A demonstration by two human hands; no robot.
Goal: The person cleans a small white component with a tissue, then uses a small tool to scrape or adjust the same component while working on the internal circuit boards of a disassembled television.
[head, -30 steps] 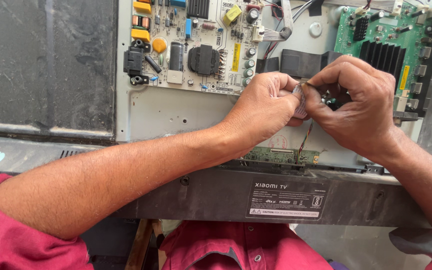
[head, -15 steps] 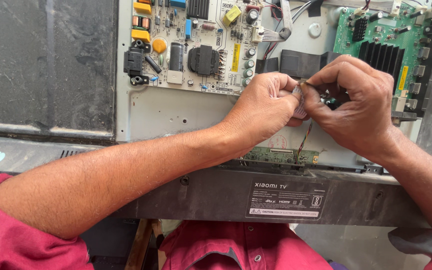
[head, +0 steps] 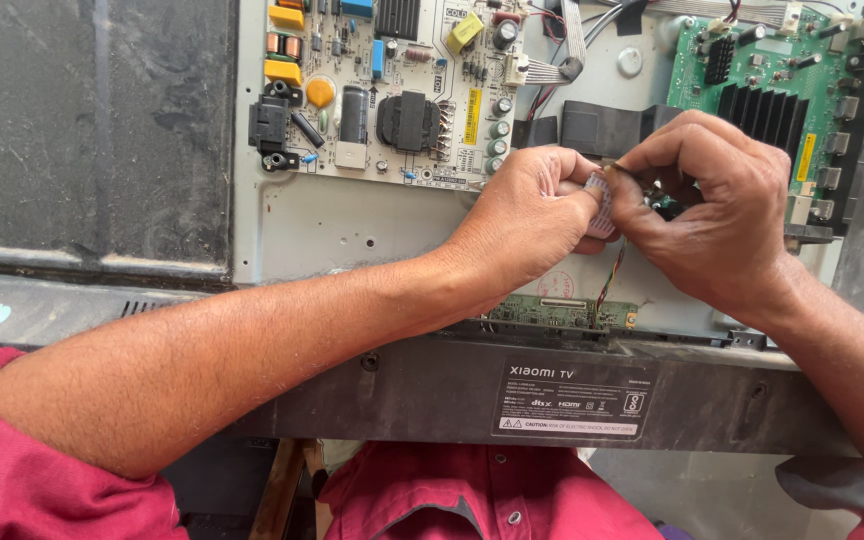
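An opened flat television lies face down with its metal back panel (head: pixel 352 225) exposed. My left hand (head: pixel 527 215) and my right hand (head: pixel 717 205) meet over the panel, just left of the green main board (head: pixel 792 90). Both pinch a small white flat ribbon cable end (head: pixel 600 200) between thumb and fingers. A thin bundle of coloured wires (head: pixel 609 280) hangs below the hands toward a narrow green strip board (head: pixel 562 312). What lies under the right palm is hidden.
A pale power supply board (head: pixel 392 90) with yellow and black parts sits at the upper left of the panel. Black foam pads (head: pixel 592 125) lie between the boards. The dark screen back (head: pixel 82 130) fills the left. The television's black lower edge with a label (head: pixel 572 398) runs near my red shirt.
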